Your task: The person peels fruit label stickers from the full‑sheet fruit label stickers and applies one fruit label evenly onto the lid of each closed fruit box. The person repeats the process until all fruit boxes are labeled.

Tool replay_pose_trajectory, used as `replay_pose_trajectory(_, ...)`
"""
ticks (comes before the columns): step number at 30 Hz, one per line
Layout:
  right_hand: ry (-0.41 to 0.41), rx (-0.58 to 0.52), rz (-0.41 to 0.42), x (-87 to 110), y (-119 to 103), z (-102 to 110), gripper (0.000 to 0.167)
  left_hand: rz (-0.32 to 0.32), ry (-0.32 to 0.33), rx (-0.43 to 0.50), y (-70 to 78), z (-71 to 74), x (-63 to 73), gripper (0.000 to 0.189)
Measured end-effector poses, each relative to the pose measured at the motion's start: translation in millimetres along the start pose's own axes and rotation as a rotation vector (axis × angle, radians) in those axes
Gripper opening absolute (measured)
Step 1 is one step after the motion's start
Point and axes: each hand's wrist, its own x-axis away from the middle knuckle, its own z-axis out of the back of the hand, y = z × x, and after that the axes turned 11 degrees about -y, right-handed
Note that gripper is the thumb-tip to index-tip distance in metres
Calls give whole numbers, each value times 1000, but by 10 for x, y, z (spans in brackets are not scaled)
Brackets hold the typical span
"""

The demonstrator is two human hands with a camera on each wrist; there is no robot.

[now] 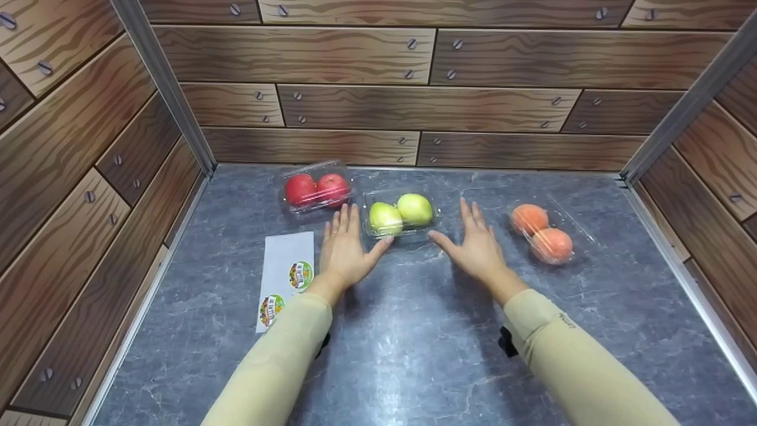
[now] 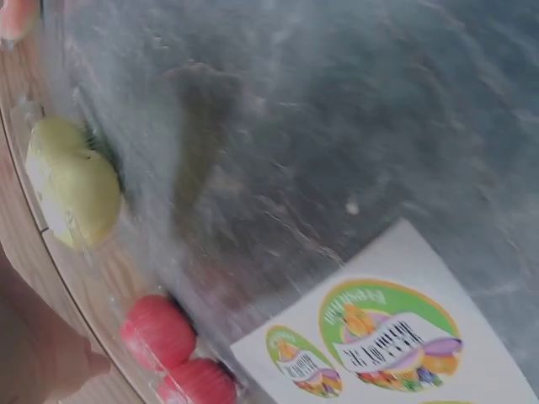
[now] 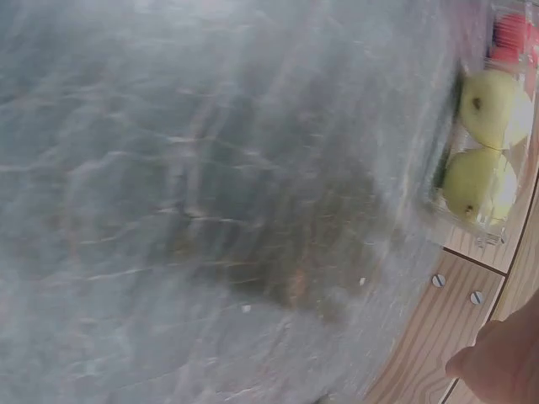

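Observation:
Between my two hands sits a clear plastic box with two yellow-green fruits in it. My left hand is held at its near left corner, fingers straight and thumb spread toward the box. On the other side my right hand mirrors it, fingers extended and thumb pointing at the near right corner. Neither hand holds anything. The left wrist view shows the yellow-green fruits and part of the left hand; in the right wrist view a bit of the right hand shows below the same fruits.
Two red apples lie in a clear box at the back left. Two orange-coloured fruits sit in another at the right. A white sheet with round fruit stickers lies beside my left forearm. Wood-patterned walls enclose the grey marbled table.

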Motion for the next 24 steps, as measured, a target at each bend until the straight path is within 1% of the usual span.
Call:
replay_pose_trajectory(5, 21, -66, 11, -130, -39, 16, 115, -23, 35, 119, 32, -5, -114, 103)
replay_pose_trajectory(13, 5, -138, 22, -271, -37, -12, 115, -23, 64, 271, 79, -86, -230, 98)
replay_pose_trajectory(19, -33, -171, 19, -367, -43, -56, 111, -15, 99, 342, 72, -188, -300, 94)
replay_pose_trajectory(22, -53, -186, 22, -410, -49, -87, 108, -8, 115, 354, 54, -228, -327, 91)
replay_pose_trajectory(24, -60, -184, 26, -433, -53, -110, 105, -8, 114, 354, 47, -246, -340, 89)
